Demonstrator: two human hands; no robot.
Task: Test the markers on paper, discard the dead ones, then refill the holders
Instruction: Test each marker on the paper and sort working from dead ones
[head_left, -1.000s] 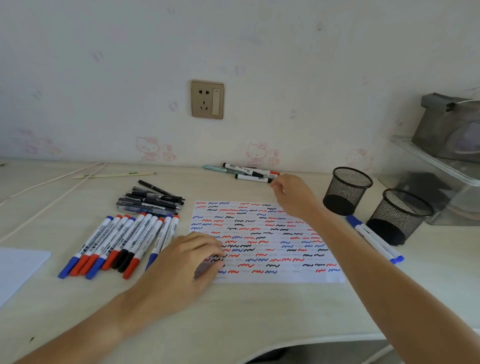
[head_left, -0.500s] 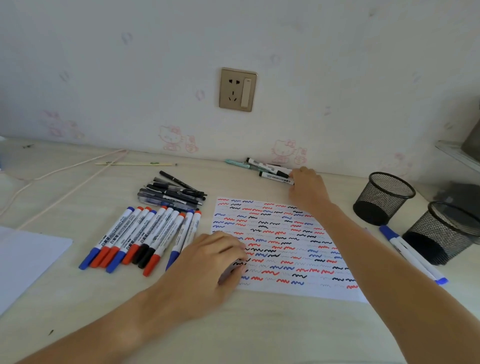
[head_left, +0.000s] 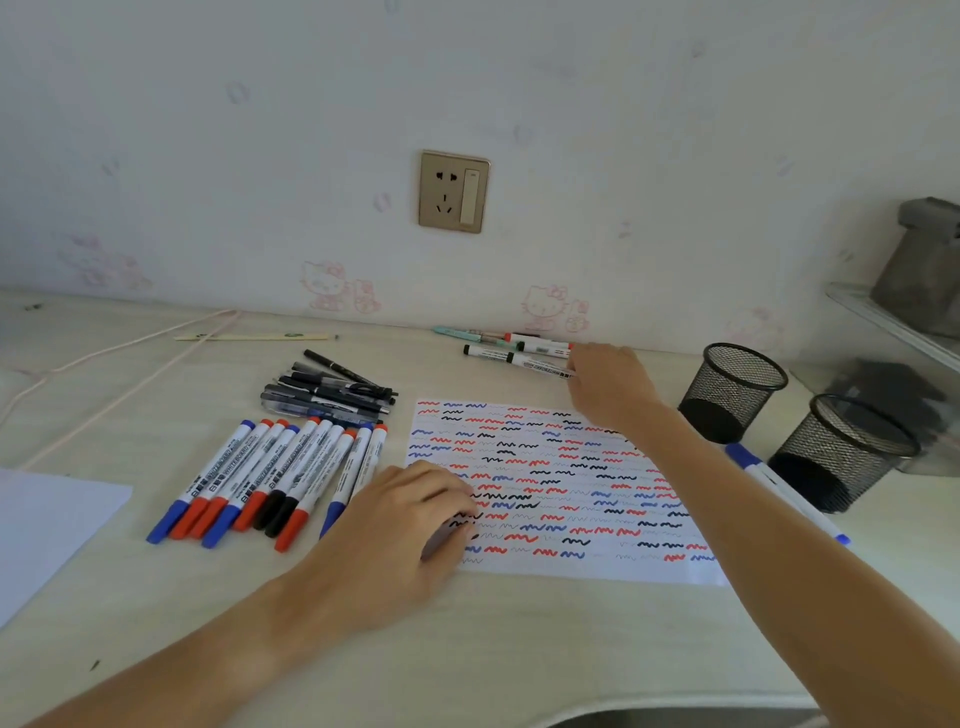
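Observation:
A test paper (head_left: 550, 470) covered in red, blue and black squiggles lies mid-desk. My left hand (head_left: 400, 530) presses its left edge with curled fingers. My right hand (head_left: 605, 379) reaches over the paper to the back, its fingertips closed on the right end of a white marker with a black cap (head_left: 537, 366) in a small group of markers (head_left: 524, 345) by the wall. Several red, blue and black markers (head_left: 275, 478) lie in a row left of the paper. Two black mesh holders (head_left: 733, 387) (head_left: 844, 449) stand at the right, looking empty.
A pile of black pens (head_left: 332, 392) lies behind the marker row. Two blue-capped markers (head_left: 779, 486) lie in front of the holders. A blank sheet (head_left: 44, 530) is at the far left, with a cable (head_left: 119, 358) and a thin stick (head_left: 254, 337) at the back. A clear shelf (head_left: 893, 322) is at right.
My right hand has slid a little further onto the markers by the wall. My left hand stays on the paper. The view has swung left, then part-way back.

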